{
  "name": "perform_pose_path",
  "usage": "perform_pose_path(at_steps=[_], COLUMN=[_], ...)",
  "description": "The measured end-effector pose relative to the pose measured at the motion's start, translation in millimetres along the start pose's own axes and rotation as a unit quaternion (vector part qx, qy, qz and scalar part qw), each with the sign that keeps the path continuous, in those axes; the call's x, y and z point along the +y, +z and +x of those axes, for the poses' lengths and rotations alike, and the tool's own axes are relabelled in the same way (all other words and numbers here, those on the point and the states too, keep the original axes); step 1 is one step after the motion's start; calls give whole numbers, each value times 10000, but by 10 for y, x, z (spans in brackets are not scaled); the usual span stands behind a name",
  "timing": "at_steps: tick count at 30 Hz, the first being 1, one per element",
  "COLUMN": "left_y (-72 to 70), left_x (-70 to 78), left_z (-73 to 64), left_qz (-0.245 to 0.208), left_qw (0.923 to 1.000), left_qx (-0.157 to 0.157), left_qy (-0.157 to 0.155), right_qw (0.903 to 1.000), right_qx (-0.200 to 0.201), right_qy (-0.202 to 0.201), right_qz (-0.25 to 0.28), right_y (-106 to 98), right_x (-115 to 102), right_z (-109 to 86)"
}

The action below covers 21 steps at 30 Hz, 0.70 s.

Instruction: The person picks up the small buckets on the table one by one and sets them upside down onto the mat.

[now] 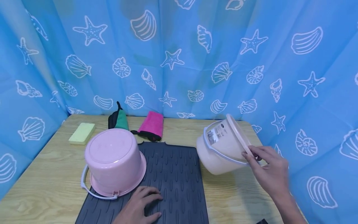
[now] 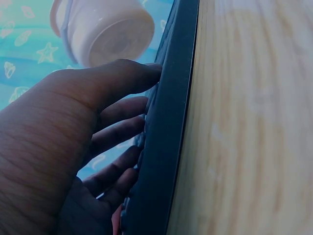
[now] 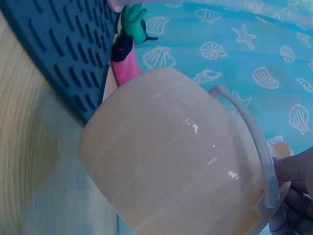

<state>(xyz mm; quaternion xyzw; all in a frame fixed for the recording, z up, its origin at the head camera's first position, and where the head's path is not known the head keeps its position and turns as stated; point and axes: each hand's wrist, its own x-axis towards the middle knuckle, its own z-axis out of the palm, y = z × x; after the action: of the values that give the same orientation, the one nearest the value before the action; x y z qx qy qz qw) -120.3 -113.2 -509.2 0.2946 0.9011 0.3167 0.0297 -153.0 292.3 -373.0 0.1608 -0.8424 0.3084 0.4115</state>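
Note:
A cream bucket point(image 1: 223, 149) with a pale handle and a label is tilted at the table's right side. My right hand point(image 1: 269, 168) pinches its rim, thumb on one side and fingers on the other; the right wrist view shows the bucket's side point(image 3: 171, 156) large and close. Upside down on the dark ribbed mat point(image 1: 179, 180) stands a pink bucket point(image 1: 114, 158), its handle hanging to the left. Just in front of that one, my left hand point(image 1: 139, 203) rests on the mat with fingers loosely spread, holding nothing.
Along the back of the wooden table point(image 1: 36, 186) lie a pale yellow sponge point(image 1: 82, 133), a green and black cloth point(image 1: 121, 119) and a pink and black cloth point(image 1: 152, 126). A blue shell-print curtain point(image 1: 179, 81) hangs behind and at both sides.

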Motion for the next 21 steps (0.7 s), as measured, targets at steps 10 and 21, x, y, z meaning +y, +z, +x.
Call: perform_pose_path(at_steps=[10, 21], left_y=[-24, -25], left_x=[3, 5], left_z=[8, 8], left_qz=[-55, 154], left_qw=[9998, 9998], left_qx=[-155, -42], left_qy=[-140, -88], right_qw=[9969, 9851], right_qx=[334, 444], right_qy=[495, 1456], right_qz=[509, 799], right_y=[217, 403], right_x=[-124, -271], right_z=[-43, -85])
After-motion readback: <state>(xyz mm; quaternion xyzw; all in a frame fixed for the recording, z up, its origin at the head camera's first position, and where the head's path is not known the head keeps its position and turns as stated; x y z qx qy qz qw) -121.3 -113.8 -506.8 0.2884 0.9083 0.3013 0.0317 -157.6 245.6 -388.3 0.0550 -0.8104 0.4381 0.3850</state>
